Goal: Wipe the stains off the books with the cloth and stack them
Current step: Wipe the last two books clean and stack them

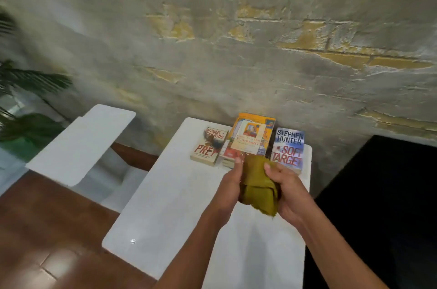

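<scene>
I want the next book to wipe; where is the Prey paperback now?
The Prey paperback lies left of the middle book stack, at the white table's far end.

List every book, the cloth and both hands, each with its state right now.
Prey book: flat, closed, dark stain on its cover, unstacked.
Middle stack: several books piled, Forward book on top.
Soft Target book: flat, closed, unstacked, near the table's right edge.
Cloth: bunched, held above the table between both hands.
Left hand: gripping the cloth's left side.
Right hand: gripping the cloth's right side.
</scene>
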Action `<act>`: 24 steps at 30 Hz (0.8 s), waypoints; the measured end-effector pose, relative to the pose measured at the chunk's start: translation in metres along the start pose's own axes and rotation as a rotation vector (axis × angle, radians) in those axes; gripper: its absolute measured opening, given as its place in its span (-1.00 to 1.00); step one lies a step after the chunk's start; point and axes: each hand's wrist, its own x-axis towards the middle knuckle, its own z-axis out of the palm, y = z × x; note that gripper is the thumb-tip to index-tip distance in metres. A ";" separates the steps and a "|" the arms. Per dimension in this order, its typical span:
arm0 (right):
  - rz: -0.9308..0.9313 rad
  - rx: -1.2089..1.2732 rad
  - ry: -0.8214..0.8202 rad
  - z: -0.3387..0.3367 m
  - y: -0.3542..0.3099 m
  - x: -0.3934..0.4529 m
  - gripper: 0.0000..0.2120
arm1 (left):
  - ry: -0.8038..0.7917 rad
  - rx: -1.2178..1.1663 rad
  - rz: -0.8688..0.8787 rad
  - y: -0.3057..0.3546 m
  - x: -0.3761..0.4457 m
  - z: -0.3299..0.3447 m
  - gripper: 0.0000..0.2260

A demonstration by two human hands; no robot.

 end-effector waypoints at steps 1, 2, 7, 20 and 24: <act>-0.038 -0.012 -0.001 0.014 0.009 -0.006 -0.71 | -0.037 0.012 0.036 0.001 -0.013 -0.015 -0.52; -0.089 -0.026 0.009 0.036 0.023 -0.016 -0.71 | -0.070 0.045 0.076 0.003 -0.033 -0.038 -0.57; -0.162 -0.028 0.053 0.107 0.077 -0.045 -0.73 | 0.000 0.221 0.239 0.004 -0.100 -0.123 -0.74; -0.456 -0.597 -0.099 0.192 0.095 -0.051 -0.64 | 0.126 0.312 0.610 0.047 -0.117 -0.232 -0.79; -0.662 -0.518 0.006 0.210 0.079 -0.030 -0.57 | 0.070 0.292 0.758 0.070 -0.091 -0.237 -0.61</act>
